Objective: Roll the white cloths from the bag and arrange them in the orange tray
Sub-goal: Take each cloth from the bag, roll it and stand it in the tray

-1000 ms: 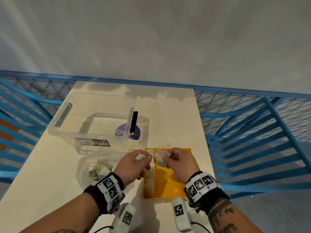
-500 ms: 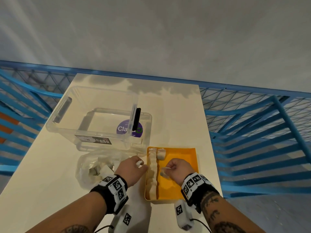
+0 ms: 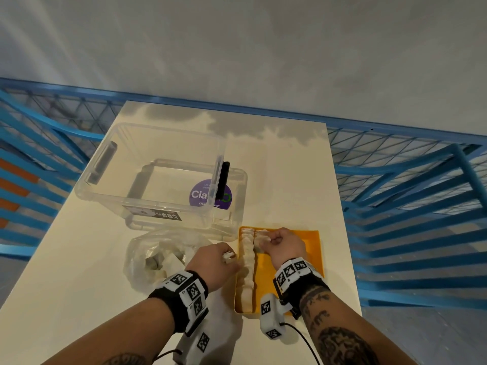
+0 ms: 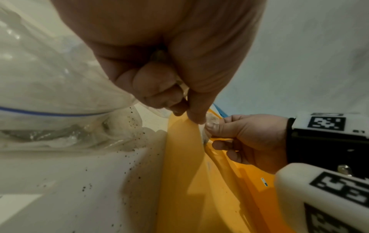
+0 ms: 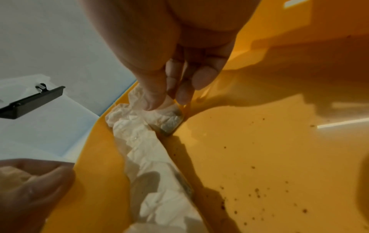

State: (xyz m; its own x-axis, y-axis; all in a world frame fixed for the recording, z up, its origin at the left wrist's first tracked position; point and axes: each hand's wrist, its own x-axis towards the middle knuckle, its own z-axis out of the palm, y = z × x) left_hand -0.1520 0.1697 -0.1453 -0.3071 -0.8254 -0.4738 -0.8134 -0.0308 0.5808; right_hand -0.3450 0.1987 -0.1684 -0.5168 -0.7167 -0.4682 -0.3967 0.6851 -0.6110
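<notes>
Orange plastic, shallow and rectangular, the orange tray (image 3: 312, 243) sits at the near right edge of the pale table (image 3: 66, 259); a column of rolled white cloths (image 3: 247, 270) lies along its left wall. The right hand (image 3: 283, 245) holds one more small rolled white cloth (image 5: 166, 115) at the tray's far left corner, just beside the top of that column, apparently starting a second column. Its thumb and fingertips (image 5: 185, 96) are pressed close together, pinching the roll from above, the roll's lower edge touching the tray floor. To seat it well, the roll is best lowered parallel to its neighbours and pressed against the column before release, so the loose end stays tucked and does not unwind. The left hand (image 3: 216, 264) rests at the tray's left wall, between the tray and the crumpled clear plastic bag (image 3: 158, 256) of unrolled cloths; its fingers are curled, pinching a small white scrap (image 3: 228, 256), probably cloth. A clear plastic storage box (image 3: 158, 175) stands toward the table's far left.
</notes>
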